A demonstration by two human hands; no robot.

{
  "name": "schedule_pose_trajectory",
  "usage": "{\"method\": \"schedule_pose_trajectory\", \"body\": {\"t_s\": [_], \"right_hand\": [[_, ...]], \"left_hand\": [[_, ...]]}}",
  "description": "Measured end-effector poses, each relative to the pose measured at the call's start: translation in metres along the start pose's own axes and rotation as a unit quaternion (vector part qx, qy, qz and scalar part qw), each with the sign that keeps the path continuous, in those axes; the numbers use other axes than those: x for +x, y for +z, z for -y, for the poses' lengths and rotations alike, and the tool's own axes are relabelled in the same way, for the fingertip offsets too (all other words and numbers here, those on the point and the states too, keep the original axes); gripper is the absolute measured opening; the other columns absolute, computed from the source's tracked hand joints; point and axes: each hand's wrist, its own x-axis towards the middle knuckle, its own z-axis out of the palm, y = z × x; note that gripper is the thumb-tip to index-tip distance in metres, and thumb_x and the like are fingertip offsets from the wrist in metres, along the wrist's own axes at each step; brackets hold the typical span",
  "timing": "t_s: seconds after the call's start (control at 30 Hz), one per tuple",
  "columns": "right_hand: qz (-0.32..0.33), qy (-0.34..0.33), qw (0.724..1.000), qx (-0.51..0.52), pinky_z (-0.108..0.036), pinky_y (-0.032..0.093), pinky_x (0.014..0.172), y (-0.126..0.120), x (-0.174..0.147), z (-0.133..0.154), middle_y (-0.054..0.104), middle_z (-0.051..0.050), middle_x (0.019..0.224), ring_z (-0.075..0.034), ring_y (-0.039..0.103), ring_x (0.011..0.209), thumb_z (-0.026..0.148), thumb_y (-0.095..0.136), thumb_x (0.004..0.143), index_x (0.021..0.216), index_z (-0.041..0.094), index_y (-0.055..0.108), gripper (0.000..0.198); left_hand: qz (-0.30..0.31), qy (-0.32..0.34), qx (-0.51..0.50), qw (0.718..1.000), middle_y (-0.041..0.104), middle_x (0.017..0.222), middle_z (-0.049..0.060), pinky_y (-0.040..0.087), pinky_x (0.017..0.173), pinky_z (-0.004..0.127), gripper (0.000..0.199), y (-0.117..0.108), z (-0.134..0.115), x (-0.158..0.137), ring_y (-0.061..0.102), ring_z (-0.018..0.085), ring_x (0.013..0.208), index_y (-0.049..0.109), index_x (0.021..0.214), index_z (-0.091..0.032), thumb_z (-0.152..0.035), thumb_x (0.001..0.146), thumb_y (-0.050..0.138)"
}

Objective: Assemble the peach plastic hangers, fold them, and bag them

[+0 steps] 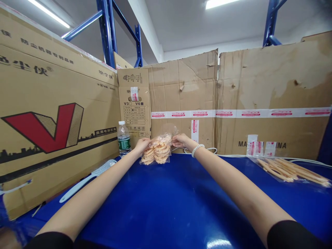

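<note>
A clear plastic bag of round, pale orange snacks (pixel 160 152) stands near the back of the blue table, the pieces stacked in two columns. My left hand (pixel 142 144) is closed on the bag's upper left edge. On the other side, my right hand (pixel 181 140) pinches the upper right edge, a beaded bracelet on its wrist. Crinkled film sticks up between the two hands. Just left of my left hand is a water bottle (pixel 123 140) with a green label and white cap, standing upright.
A light blue hairbrush (pixel 89 179) lies by my left forearm. To the right lies a clear bag of long, thin breadstick-like sticks (pixel 293 170). Cardboard boxes (pixel 184 86) wall the back and left of the blue table (pixel 166 200). A white cable (pixel 233 156) runs along the back.
</note>
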Motion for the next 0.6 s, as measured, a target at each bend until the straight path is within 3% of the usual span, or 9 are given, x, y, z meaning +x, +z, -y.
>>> {"method": "schedule_pose_trajectory", "body": {"t_s": [0.1,0.23,0.37,0.47,0.6], "right_hand": [[-0.023,-0.037,0.997,-0.068,-0.038,0.054,0.077,-0.010,0.000,0.003,0.059,-0.008,0.113,-0.019,0.061,0.093,0.032,0.056,0.091,0.117,0.014,0.055,0.031],[-0.061,-0.174,0.970,-0.159,-0.033,0.047,0.088,-0.014,-0.005,0.008,0.057,-0.011,0.122,-0.019,0.057,0.105,0.030,0.051,0.093,0.116,0.014,0.056,0.028],[0.001,-0.303,0.918,-0.257,-0.028,0.035,0.100,0.000,-0.007,0.013,0.058,-0.007,0.128,-0.019,0.050,0.119,0.041,0.053,0.090,0.111,0.019,0.062,0.032],[0.063,-0.320,0.885,-0.333,-0.031,0.038,0.098,0.014,-0.001,0.015,0.063,-0.011,0.122,-0.024,0.055,0.115,0.055,0.047,0.089,0.104,0.015,0.067,0.047],[0.097,-0.284,0.856,-0.420,-0.036,0.042,0.093,0.023,0.009,0.020,0.068,-0.017,0.111,-0.030,0.060,0.107,0.072,0.035,0.084,0.096,0.012,0.070,0.070]], "left_hand": [[-0.017,0.018,-0.009,1.000,0.063,0.091,0.004,0.053,0.066,0.028,0.015,0.000,-0.001,-0.003,0.061,0.013,0.076,0.060,0.096,-0.011,-0.024,0.089,0.057],[-0.043,0.050,0.003,0.998,0.064,0.086,0.004,0.051,0.067,0.028,0.008,-0.001,0.002,-0.002,0.062,0.015,0.076,0.061,0.088,-0.012,-0.017,0.084,0.057],[-0.082,0.100,0.042,0.991,0.067,0.086,0.006,0.048,0.074,0.028,0.010,0.001,0.008,0.001,0.063,0.020,0.086,0.062,0.084,-0.015,-0.019,0.076,0.057],[-0.109,0.122,0.075,0.984,0.068,0.092,0.007,0.047,0.077,0.030,0.015,0.004,0.012,0.002,0.063,0.023,0.090,0.062,0.086,-0.016,-0.022,0.074,0.058],[-0.132,0.130,0.109,0.977,0.068,0.099,0.010,0.048,0.079,0.033,0.021,0.007,0.016,0.002,0.063,0.025,0.093,0.061,0.094,-0.016,-0.024,0.075,0.057]]}}
